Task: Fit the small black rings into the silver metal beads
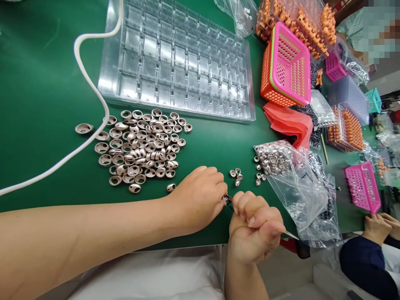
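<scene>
My left hand point(200, 200) is closed, with a small silvery metal part point(224, 198) pinched at its fingertips. Beside it, my right hand point(254, 225) is wrapped round a thin tool point(291, 235), mostly hidden by the fingers. One end sticks out past the thumb; a dark end meets the part at my left hand. Left of my hands lies a pile of silvery metal rings with holes point(143, 146), and one ring point(171, 188) lies close to my left wrist. Several smaller metal pieces point(237, 176) lie just beyond my fingers.
A clear compartment tray point(178, 106) lies behind the ring pile, and a white cable point(93, 85) curves at left. To the right are a plastic bag of metal parts point(275, 158), red cloth point(290, 121), stacked baskets point(290, 66) and a pink basket point(362, 187). Another person's hands point(378, 227) are at far right.
</scene>
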Action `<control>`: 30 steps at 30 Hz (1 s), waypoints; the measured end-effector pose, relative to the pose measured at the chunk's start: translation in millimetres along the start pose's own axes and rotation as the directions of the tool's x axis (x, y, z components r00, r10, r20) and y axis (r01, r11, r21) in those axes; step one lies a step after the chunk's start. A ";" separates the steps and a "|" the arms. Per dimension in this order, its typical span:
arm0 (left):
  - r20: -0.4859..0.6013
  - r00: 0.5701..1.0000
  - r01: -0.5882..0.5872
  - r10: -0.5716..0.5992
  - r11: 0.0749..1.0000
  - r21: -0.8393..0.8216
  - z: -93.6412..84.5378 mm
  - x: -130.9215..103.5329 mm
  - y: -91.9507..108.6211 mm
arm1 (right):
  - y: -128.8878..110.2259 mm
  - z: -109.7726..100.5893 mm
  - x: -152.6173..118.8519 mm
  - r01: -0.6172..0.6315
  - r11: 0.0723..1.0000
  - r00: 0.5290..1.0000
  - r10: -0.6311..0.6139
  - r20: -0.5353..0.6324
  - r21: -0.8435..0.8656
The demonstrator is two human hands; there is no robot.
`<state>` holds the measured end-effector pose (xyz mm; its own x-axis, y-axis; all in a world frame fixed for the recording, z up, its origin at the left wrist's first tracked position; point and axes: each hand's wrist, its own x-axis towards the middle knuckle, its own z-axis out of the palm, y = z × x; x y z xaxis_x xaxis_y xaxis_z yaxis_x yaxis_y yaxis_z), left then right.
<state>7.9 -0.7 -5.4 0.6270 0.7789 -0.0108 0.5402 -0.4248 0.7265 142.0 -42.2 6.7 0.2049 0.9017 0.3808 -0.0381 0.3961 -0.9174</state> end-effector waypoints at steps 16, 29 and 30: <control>0.033 0.999 0.015 -0.015 1.000 0.000 -2.8 1.2 1.9 | 0.9 -0.2 -0.7 -0.012 0.999 1.000 0.012 0.002 -0.045; 0.017 1.000 0.010 -0.010 1.000 -0.004 -1.8 -0.8 0.3 | -0.1 -2.4 -0.9 -0.006 1.000 1.000 0.006 -0.022 0.004; 0.020 1.000 0.012 -0.012 1.000 -0.002 -2.1 -0.5 0.7 | 0.0 -1.8 -0.7 -0.004 1.000 1.000 0.004 -0.020 0.004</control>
<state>6.8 -0.4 -3.4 0.6315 0.7746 -0.0336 0.5465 -0.4140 0.7280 143.6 -43.1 6.3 0.2245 0.8994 0.3751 -0.0425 0.3936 -0.9183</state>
